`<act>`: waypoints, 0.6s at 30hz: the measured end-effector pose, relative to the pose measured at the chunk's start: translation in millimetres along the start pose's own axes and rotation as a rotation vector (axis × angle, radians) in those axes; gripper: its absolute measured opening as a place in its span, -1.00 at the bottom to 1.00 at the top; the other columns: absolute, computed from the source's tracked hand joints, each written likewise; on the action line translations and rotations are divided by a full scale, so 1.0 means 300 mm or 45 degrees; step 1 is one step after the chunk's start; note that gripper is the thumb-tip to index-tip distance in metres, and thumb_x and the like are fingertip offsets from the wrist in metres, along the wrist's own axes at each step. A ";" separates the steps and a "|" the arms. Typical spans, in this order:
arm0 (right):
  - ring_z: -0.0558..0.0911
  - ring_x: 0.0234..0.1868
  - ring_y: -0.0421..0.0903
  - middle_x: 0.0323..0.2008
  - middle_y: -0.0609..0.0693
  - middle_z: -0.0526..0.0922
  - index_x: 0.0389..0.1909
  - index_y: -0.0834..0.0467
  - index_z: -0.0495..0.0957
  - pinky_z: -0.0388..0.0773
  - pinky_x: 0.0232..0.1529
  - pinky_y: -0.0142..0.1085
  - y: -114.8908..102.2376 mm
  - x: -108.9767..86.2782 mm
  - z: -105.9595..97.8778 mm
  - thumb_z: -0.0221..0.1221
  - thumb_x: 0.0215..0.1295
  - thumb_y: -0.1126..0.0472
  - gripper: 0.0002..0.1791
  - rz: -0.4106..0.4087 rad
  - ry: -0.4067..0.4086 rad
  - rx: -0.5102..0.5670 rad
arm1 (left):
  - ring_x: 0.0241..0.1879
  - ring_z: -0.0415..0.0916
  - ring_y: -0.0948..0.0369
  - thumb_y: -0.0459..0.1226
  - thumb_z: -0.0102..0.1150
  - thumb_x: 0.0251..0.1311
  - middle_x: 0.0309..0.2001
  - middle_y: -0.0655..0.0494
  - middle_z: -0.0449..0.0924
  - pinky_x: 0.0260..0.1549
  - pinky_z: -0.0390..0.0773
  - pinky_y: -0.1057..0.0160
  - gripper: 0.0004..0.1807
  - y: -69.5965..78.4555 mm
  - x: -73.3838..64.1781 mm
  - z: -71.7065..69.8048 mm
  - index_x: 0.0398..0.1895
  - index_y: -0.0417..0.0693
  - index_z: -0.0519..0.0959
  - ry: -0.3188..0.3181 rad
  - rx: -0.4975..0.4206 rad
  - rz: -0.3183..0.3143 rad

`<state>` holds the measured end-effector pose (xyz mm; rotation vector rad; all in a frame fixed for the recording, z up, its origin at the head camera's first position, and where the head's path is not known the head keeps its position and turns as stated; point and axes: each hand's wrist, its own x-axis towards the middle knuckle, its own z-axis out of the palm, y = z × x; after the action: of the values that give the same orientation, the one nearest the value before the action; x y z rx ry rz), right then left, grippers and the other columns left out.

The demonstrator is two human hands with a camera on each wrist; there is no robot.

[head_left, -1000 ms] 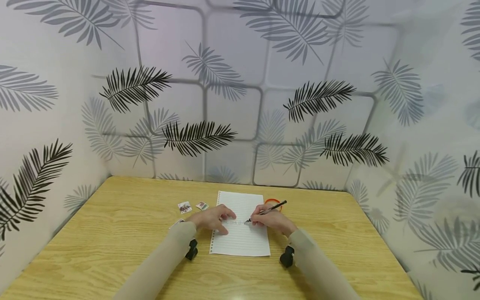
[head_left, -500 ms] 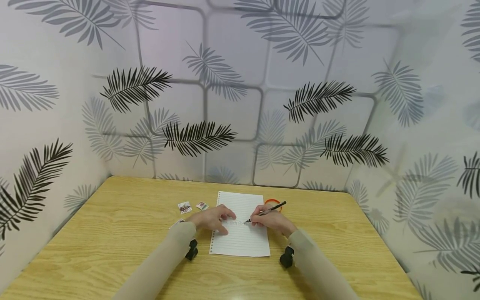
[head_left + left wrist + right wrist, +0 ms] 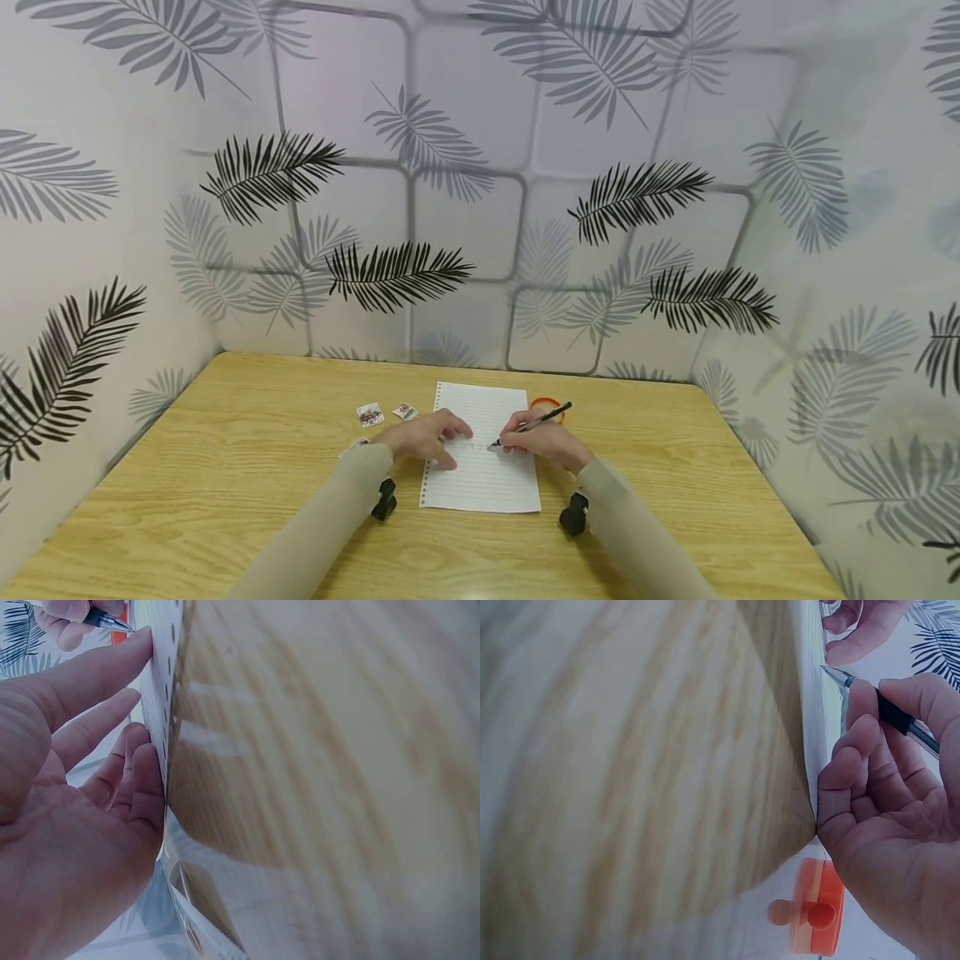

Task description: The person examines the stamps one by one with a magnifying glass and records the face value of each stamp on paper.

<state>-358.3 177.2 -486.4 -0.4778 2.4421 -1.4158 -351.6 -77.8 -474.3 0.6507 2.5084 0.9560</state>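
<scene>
A sheet of lined loose-leaf paper (image 3: 480, 487) with punched holes down its left edge lies on the table. My left hand (image 3: 423, 437) rests on its left side, fingers spread and thumb apart, fingertips on the page (image 3: 156, 675). On the right side of the sheet, my right hand (image 3: 551, 440) pinches a black pen (image 3: 557, 411) between thumb and fingers. The pen (image 3: 894, 714) slants, its metal tip down at the paper, and the hand's outer edge rests there. A line of faint handwriting (image 3: 465, 445) runs between the two hands.
Two small picture cards (image 3: 370, 415) lie left of the sheet; another card (image 3: 352, 448) is partly hidden by the left arm. Behind the right hand stands an orange ring-shaped object (image 3: 547, 405), seen with a round knob in the right wrist view. A leaf-patterned wall borders the wooden table (image 3: 247, 433).
The pen's tip and upper end have shifted very slightly at the line of writing. My left hand, the sheet and the cards stay in place.
</scene>
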 end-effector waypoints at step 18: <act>0.52 -0.42 -0.17 -0.44 -0.05 0.66 -0.30 0.23 0.56 0.46 -0.32 -0.38 0.014 0.007 -0.011 0.21 0.32 0.17 -0.82 0.058 -0.016 0.124 | 0.14 0.39 0.06 -0.40 0.45 0.00 0.07 0.06 0.45 0.24 0.35 -0.01 -0.44 0.002 0.006 0.004 0.14 -0.03 0.56 0.019 0.027 0.014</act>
<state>-362.1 180.8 -488.8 -0.4053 2.3462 -1.4999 -352.4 -75.9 -475.1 0.6673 2.5333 0.9429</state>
